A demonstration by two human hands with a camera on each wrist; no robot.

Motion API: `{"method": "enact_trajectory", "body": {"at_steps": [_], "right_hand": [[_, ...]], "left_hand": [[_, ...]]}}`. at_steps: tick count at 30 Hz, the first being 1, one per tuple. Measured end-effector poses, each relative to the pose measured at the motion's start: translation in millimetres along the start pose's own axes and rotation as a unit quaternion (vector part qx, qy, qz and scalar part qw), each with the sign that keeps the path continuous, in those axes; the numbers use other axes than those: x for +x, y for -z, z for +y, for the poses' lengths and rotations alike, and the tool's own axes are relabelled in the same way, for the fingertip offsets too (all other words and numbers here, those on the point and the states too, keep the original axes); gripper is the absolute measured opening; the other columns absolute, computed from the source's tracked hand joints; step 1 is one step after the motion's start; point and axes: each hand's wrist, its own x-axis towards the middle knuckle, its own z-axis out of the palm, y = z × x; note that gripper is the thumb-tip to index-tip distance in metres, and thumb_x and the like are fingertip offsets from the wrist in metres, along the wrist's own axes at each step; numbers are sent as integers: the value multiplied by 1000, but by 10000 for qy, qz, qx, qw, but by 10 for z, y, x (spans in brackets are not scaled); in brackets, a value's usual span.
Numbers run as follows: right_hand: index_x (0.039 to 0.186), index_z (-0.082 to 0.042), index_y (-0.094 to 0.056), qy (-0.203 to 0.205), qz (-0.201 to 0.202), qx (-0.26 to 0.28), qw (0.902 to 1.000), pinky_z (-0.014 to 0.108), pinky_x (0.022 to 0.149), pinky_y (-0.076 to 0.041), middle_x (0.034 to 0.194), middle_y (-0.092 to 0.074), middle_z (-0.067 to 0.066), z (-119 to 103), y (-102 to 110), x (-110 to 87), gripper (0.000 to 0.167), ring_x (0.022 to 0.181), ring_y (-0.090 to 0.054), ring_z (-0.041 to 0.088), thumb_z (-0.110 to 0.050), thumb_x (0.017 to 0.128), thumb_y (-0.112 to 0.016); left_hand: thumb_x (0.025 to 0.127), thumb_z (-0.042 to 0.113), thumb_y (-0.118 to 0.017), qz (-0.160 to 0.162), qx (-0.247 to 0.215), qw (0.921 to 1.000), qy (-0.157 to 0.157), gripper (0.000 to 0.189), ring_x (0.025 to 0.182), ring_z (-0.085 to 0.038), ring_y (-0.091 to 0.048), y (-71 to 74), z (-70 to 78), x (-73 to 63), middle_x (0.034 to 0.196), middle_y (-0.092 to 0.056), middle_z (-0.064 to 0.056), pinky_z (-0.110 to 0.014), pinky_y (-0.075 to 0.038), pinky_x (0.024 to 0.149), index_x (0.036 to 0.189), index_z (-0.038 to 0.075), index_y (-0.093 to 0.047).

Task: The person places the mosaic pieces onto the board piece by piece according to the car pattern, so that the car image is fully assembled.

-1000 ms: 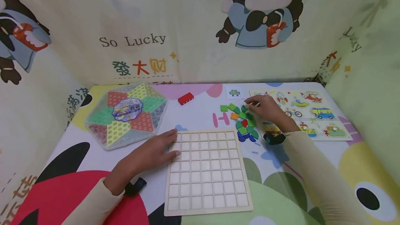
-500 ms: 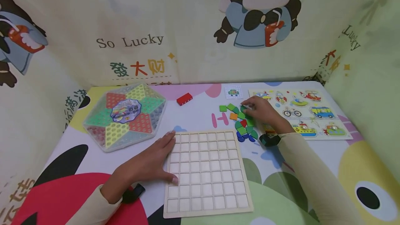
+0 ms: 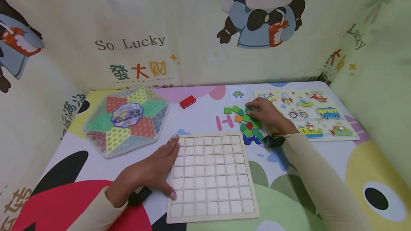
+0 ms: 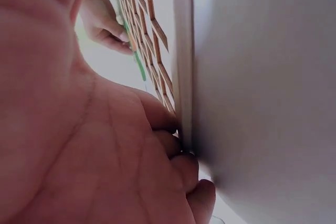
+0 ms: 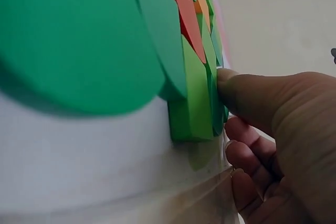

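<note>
A square wooden grid board [image 3: 210, 181] with white cells lies at the front middle. My left hand [image 3: 151, 172] rests along its left edge, thumb spread toward the near corner; in the left wrist view, the fingers [image 4: 184, 169] lie against the board's rim. At the right, my right hand [image 3: 266, 113] is at the far end of a heap of small flat pieces [image 3: 246, 118] in green, blue, red and orange. Its thumb and fingers pinch a dark green rounded piece [image 3: 248, 110]. In the right wrist view, the thumb [image 5: 247, 95] touches green pieces, and the fingers curl beside it.
A clear hexagonal Chinese checkers case [image 3: 126, 120] lies at the left. A red block [image 3: 187, 102] sits at the back. Behind the heap is a small picture card [image 3: 238, 94]; a vehicle puzzle board [image 3: 308, 115] lies partly under my right forearm.
My left thumb has slid down the board's left edge toward the near corner, widening the spread. My right hand has shifted slightly left, onto the dark green piece.
</note>
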Motion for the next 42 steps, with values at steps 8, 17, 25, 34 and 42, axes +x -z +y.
{"method": "enact_trajectory", "body": {"at_steps": [8,17,25,34,42], "right_hand": [[126,0,-64,-708,39,33,9975,49,94,-44,117,-55,18,-13,-70,-30,39,109,-50,33,-21,93,-69],[113,-2,-59,-973,317,335,9942,49,99,-43,115,-58,19,-3,-73,-32,32,107,-51,33,-19,90,-72],[111,-5,-68,-822,334,239,9958,44,89,-44,108,-62,16,21,-96,5,25,98,-52,31,-20,92,-70],[121,-8,-69,-754,595,321,9949,41,83,-45,117,-64,15,35,-53,-23,30,99,-54,29,-24,97,-63],[129,-2,-62,-534,920,374,9936,50,95,-46,127,-60,20,-98,36,-58,31,109,-56,34,-12,100,-55]], "left_hand": [[53,61,-87,-4,168,9998,107,137,147,-30,-3,-30,48,29,162,-3,-13,-47,-17,115,154,-1,-18],[53,60,-88,-20,180,9997,145,137,148,-28,-2,-21,72,55,162,-3,-12,-46,-17,115,154,-1,-18],[53,59,-88,32,158,9997,162,135,148,-28,-4,-28,55,45,162,-6,-12,-47,-14,116,153,-1,-20],[63,59,-84,61,118,9998,120,125,148,-28,-2,-53,35,26,162,-5,-11,-48,-10,117,153,-1,-21],[66,61,-81,192,142,9996,149,124,148,-29,-1,-54,2,1,162,-4,-11,-48,-9,117,153,-2,-20]]}}
